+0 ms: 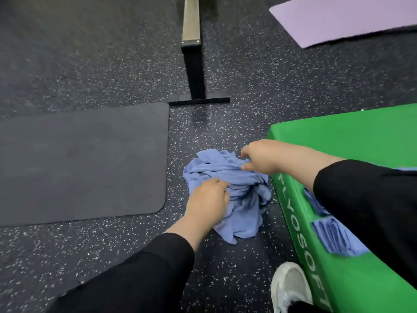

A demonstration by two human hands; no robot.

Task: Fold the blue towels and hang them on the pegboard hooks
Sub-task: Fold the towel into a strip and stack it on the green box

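Head view shows both hands down at a crumpled heap of blue towels (228,188) on the speckled floor (112,75): the left hand (208,201) has its fingers curled into the near side of the heap, gripping cloth, and the right hand (259,158) pinches a bunch of folds at the far top of it, so the two hands are a little apart, each closed on the same bundle. The heap lies between them and just left of the right forearm, touching or nearly touching the side of a green foam box (352,141). Under the right sleeve, on top of that box, lies more blue cloth (331,236) that looks flatter and may already be folded, though blur and the arm hide most of it. Beyond the left hand is a dark mat (79,161), further ahead a metal post (191,48) on its foot, and far off to the right a lilac mat (349,19). No pegboard or hooks are in sight, so nothing visibly hangs yet; judging by this, the bundle is unfolded and most of the folding and all of the hanging remain
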